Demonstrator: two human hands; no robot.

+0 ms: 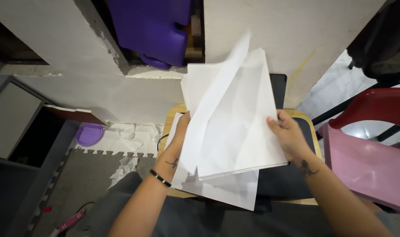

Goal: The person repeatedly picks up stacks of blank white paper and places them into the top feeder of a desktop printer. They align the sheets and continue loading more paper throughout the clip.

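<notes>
Nearest to the camera is the lap of the person, in dark cloth, with both forearms going up from it. The left forearm has a black wristband (pixel 160 178) and a small tattoo above it. The left hand (pixel 179 131) is mostly hidden behind the paper; only its edge shows against the left side of the sheets, so I cannot tell how its fingers are placed. The right hand (pixel 287 134) holds the right edge of the stack (pixel 235 127), with the thumb on the front and the other fingers behind, closed on the paper.

The stack is white sheets, held tilted above a small wooden table (pixel 175 113). One loose sheet (pixel 217 94) is folded across the front of the stack, and another hangs lower at the bottom. A black pad (pixel 287 180) lies on the table under the paper.

On the floor at the left are a pink tool (pixel 70 221), crumpled papers (pixel 125 166) and a purple lid (pixel 89 134). At the right stands a pink chair (pixel 367 162), with a red chair (pixel 378 107) behind it. Farthest is the grey wall (pixel 296 30), with a purple plastic thing (pixel 153 30) in an opening at the top.
</notes>
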